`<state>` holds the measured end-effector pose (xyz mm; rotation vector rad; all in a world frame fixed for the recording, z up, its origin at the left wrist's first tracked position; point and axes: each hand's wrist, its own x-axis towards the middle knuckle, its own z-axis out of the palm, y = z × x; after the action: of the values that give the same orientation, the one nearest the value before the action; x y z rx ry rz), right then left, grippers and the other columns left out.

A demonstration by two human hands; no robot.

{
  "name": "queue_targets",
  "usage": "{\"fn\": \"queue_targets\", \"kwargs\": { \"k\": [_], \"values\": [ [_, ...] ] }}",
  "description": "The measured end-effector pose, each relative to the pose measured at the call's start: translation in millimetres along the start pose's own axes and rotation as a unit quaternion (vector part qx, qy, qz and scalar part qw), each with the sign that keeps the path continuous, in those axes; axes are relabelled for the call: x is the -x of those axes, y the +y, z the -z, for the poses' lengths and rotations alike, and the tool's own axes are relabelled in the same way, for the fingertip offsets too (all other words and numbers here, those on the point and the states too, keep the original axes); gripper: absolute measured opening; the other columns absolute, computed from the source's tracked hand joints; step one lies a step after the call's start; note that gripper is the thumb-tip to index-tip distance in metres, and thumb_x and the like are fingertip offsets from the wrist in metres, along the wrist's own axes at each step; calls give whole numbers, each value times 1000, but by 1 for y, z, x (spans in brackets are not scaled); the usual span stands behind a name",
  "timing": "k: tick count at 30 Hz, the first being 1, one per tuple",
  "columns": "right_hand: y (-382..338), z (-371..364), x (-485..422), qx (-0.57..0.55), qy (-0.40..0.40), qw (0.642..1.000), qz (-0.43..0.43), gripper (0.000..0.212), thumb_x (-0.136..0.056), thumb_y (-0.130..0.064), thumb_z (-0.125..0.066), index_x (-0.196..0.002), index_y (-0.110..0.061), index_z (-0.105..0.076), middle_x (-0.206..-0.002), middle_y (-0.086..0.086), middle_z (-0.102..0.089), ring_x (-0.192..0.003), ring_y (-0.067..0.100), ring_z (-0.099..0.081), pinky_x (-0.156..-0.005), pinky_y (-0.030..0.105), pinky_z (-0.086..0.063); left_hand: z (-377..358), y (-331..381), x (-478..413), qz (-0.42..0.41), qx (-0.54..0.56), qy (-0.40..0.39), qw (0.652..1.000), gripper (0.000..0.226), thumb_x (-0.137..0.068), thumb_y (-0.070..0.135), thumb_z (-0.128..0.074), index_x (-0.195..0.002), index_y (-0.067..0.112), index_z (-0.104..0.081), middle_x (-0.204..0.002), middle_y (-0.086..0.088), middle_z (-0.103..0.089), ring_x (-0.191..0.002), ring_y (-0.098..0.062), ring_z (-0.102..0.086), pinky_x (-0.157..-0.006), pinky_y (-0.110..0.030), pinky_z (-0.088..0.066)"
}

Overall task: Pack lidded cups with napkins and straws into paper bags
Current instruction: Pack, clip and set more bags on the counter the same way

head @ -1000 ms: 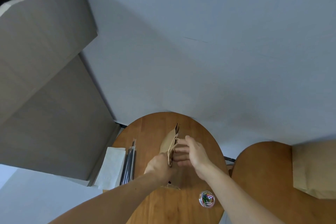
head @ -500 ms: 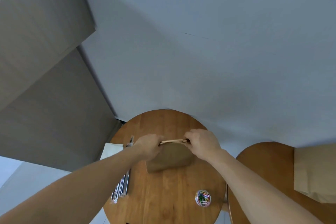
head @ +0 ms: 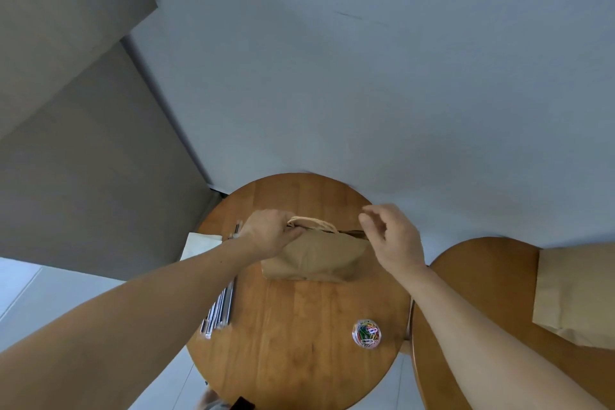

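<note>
A brown paper bag [head: 312, 258] with twine handles stands on the round wooden table [head: 299, 326], its mouth nearly closed. My left hand [head: 271, 231] grips the bag's top left corner by the handle. My right hand [head: 391, 236] hovers at the top right corner, fingers curled and slightly apart, with the rim just under the fingertips; whether it pinches the rim is unclear. A bundle of wrapped straws [head: 221, 306] lies at the table's left edge, partly under my left forearm. White napkins [head: 199, 245] lie beside them. No cup is visible.
A clear round tub of coloured paper clips [head: 366, 333] sits at the table's front right. A second wooden table [head: 466, 293] stands to the right with more brown paper bags [head: 575, 293] on it. A grey wall and cabinet rise behind.
The bag was turned from edge-on to broadside and set upright. My right hand has since lifted off the rim and opened a little; my left hand keeps its grip.
</note>
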<state>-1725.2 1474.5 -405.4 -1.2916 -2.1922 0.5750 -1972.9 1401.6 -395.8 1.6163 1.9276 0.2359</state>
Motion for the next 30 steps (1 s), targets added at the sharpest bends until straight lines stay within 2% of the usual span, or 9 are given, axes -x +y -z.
{"fn": "queue_targets", "kwargs": {
  "k": [2, 5, 7, 10, 16, 19, 22, 27, 30],
  "values": [
    [13, 0, 11, -34, 54, 991, -114, 17, -99, -23, -54, -110, -15, -65, -98, -6, -63, -85, 11, -60, -73, 22, -44, 0, 0, -1, -3, -7, 2, 1000, 24, -97, 43, -55, -107, 29, -73, -86, 4, -72, -83, -18, -65, -75, -35, -51],
    [39, -12, 44, 22, -65, 975, -211, 17, -98, -18, -52, -110, -16, -65, -95, -4, -67, -81, 13, -62, -69, 23, -44, -7, 3, 1, 10, -5, 21, 1000, 24, -97, 44, -55, -104, 31, -73, -83, 1, -72, -81, -19, -65, -74, -36, -50],
    [54, -25, 73, 79, -186, 954, -220, 16, -97, -19, -53, -105, -19, -66, -91, -8, -68, -74, 8, -61, -62, 23, -45, -14, 4, 4, 24, 9, 47, 999, 20, -96, 42, -57, -82, 35, -69, -66, 3, -65, -69, -19, -61, -61, -31, -42],
    [71, -45, 114, 152, -305, 913, -227, 17, -97, -23, -51, -97, -26, -68, -92, -11, -70, -73, 6, -61, -60, 26, -49, -22, 7, 6, 38, 33, 81, 995, 39, -94, 38, -62, -58, 40, -47, -50, 10, -49, -58, -18, -53, -52, -27, -29],
    [86, -65, 156, 209, -384, 861, -260, 16, -95, -26, -50, -98, -25, -67, -97, -5, -71, -84, 17, -65, -67, 29, -52, -32, 6, 12, 50, 71, 147, 985, 55, -90, 32, -69, -46, 42, -38, -43, 15, -41, -49, -9, -43, -47, -21, -25],
    [86, -74, 160, 219, -398, 854, -253, 12, -94, -26, -52, -93, -24, -64, -92, -4, -70, -85, 20, -66, -62, 26, -47, -37, 4, 14, 51, 80, 155, 983, 44, -91, 32, -69, -51, 32, -49, -48, 8, -50, -54, -19, -50, -47, -25, -32],
    [87, -80, 161, 247, -413, 842, -244, 15, -95, -26, -53, -81, -22, -59, -86, -4, -68, -83, 19, -66, -57, 24, -40, -37, 5, 14, 53, 83, 132, 986, 33, -94, 38, -64, -76, 11, -72, -67, -8, -67, -69, -26, -62, -63, -38, -47],
    [88, -83, 158, 244, -423, 838, -246, 21, -96, -32, -54, -83, -18, -65, -82, -2, -67, -81, 17, -67, -57, 23, -42, -38, 6, 16, 51, 91, 128, 986, 27, -94, 37, -63, -90, 15, -76, -74, -7, -70, -75, -25, -63, -72, -36, -47],
    [85, -85, 155, 246, -429, 830, -257, 18, -94, -31, -57, -96, -17, -68, -93, 0, -70, -86, 19, -67, -65, 26, -51, -38, 6, 16, 52, 100, 131, 985, 25, -95, 37, -63, -94, 17, -77, -78, -4, -71, -78, -23, -64, -73, -36, -48]
  ]
}}
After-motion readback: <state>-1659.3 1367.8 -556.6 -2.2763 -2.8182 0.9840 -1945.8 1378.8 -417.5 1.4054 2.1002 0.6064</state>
